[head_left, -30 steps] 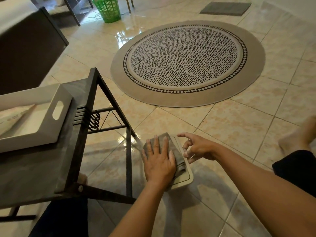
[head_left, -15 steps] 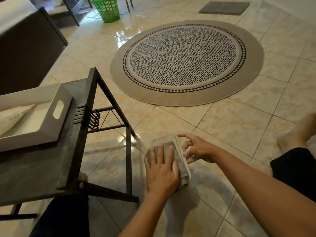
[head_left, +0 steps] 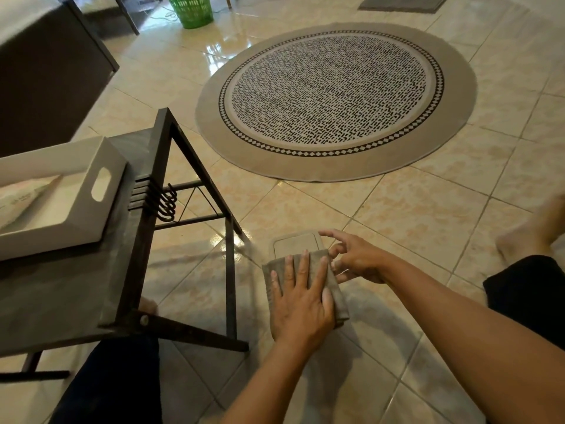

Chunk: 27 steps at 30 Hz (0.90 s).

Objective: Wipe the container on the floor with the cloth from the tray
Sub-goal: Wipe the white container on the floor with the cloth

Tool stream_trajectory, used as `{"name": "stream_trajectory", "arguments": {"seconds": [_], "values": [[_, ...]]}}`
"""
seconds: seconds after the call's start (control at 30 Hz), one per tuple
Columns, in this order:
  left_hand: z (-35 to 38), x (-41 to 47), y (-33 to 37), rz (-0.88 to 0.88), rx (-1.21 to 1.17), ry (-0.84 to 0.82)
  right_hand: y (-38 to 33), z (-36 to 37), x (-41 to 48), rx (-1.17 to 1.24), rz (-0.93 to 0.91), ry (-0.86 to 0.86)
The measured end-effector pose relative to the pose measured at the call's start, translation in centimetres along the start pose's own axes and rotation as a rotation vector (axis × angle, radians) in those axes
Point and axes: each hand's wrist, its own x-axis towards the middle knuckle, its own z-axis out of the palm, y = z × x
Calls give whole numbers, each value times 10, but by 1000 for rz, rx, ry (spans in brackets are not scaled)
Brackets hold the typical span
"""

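A flat beige container (head_left: 296, 243) with a lid lies on the tiled floor in front of me. A folded grey cloth (head_left: 335, 286) covers its near half. My left hand (head_left: 301, 301) lies flat on the cloth with fingers spread, pressing it onto the lid. My right hand (head_left: 354, 257) touches the container's right edge with curled fingers and steadies it. Only the far end of the lid shows. The white tray (head_left: 107, 206) stands on the dark table at the left.
A dark metal-framed side table (head_left: 146, 209) stands just left of the container, one leg close to it. A round patterned rug (head_left: 336, 99) lies beyond. A green basket (head_left: 191, 9) stands far back. My bare foot (head_left: 532, 234) rests at the right.
My left hand has slid the cloth toward me along the lid, uncovering the container's far end. My right hand has stayed at the right edge.
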Motion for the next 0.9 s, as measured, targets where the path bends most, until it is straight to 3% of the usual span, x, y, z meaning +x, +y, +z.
{"name": "stream_trajectory", "arguments": {"seconds": [0.27,0.5,0.67,0.9], "values": [[-13,63,-10,60,92,-22,0,0,2,15,-9,-6],[-4,36,-31,-138,-6,49,2,7,0,55,-16,20],[6,-10,-2,-31,26,-48,2,6,0,44,0,16],[-8,39,-3,-47,22,-31,-7,6,4,-29,14,12]]}}
